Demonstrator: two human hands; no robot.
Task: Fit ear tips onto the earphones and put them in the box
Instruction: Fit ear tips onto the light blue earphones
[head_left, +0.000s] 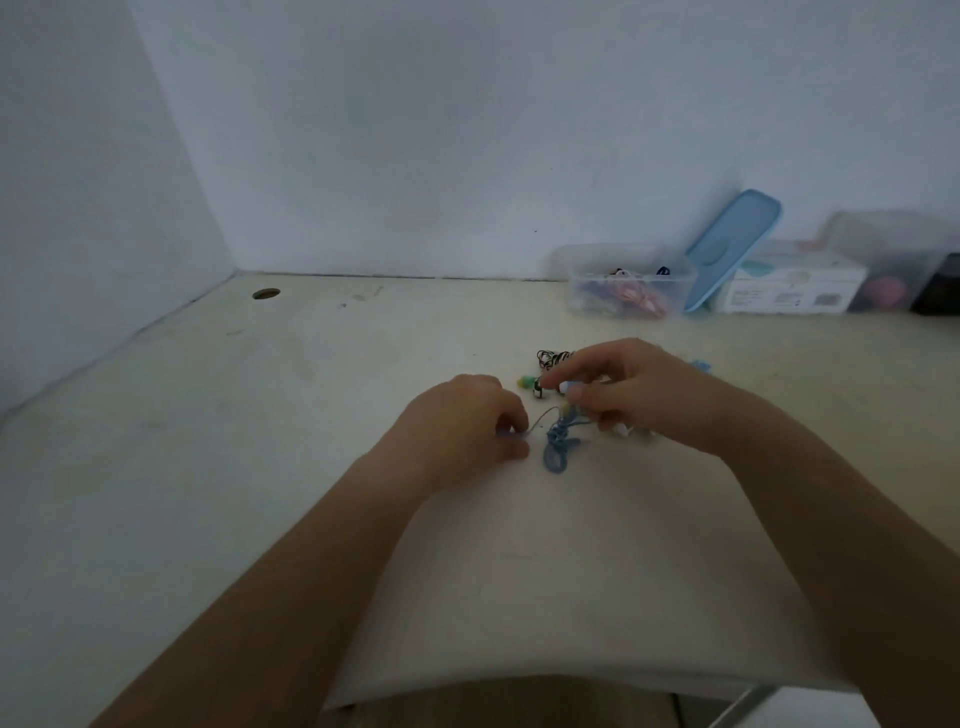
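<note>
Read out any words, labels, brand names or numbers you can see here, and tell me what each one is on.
No text here can be read.
White carton by the wall: printed lines and a square code-like mark, too blurred to read.
Clear box and blue lid: no lettering visible.

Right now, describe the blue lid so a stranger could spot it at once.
Follow the back wall to the table's far right end. A clear box of coloured cables stands beside a white carton there. The lid leans tilted between them against the wall, the only flat, pale blue slab.
</note>
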